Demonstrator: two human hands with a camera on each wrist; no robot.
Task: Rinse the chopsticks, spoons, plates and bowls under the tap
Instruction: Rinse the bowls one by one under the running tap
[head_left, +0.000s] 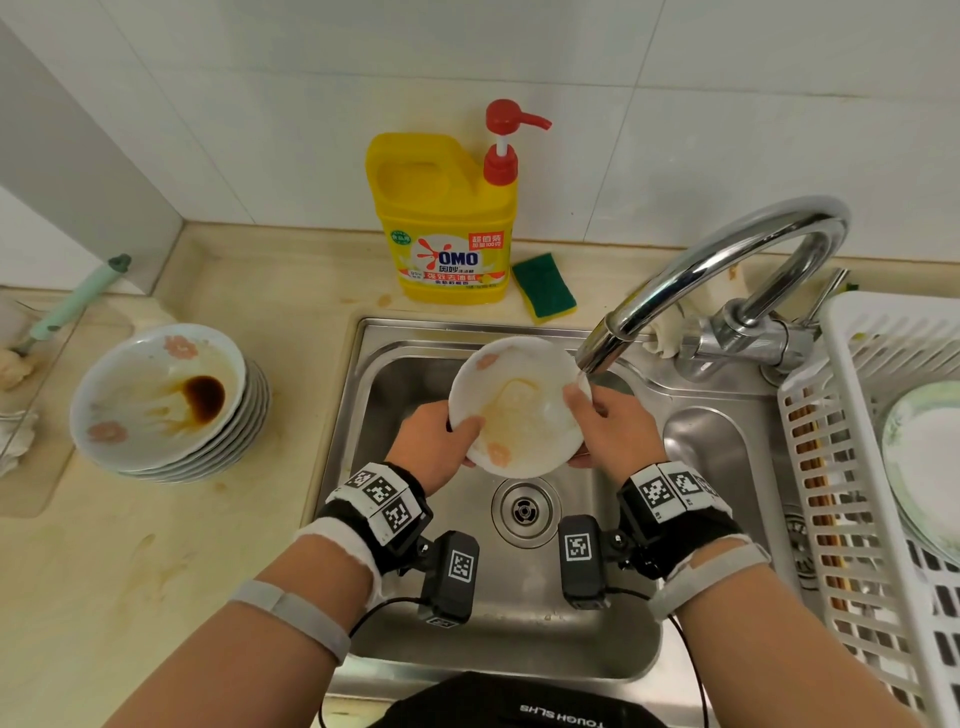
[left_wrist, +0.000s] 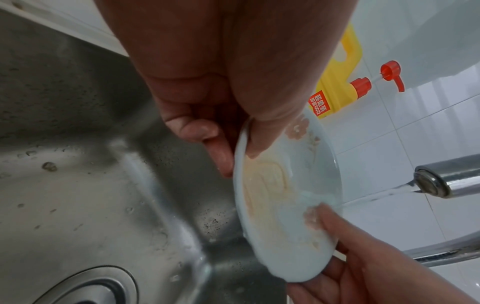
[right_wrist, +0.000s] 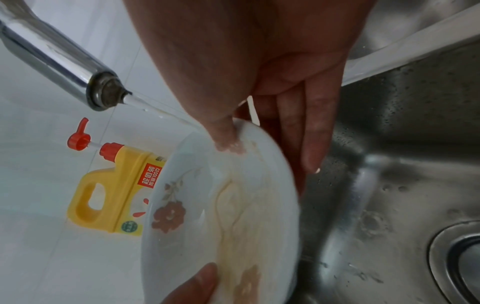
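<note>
Dirty plates (head_left: 161, 410) are sitting in a stack on the counter at far left, the top one carrying a dark brown pool of sauce. Moving right, the left hand (head_left: 434, 447) is gripping the near-left rim of a white flowered plate (head_left: 519, 410) over the sink (head_left: 613, 649), thumb lying on the stained face, fingers curled behind. Behind it, a yellow detergent bottle (head_left: 447, 218) and a green sponge (head_left: 545, 291) are standing against the tiled wall. The right hand (head_left: 608, 426) is clamping the plate's far-right rim, thumb pressing on the inside, fingers running down the back. Water is running from the tap (head_left: 727, 280) onto that rim at the thumb. At far right, a white rack (head_left: 852, 467) is holding chopsticks (head_left: 821, 499) and a pale plate.
</note>
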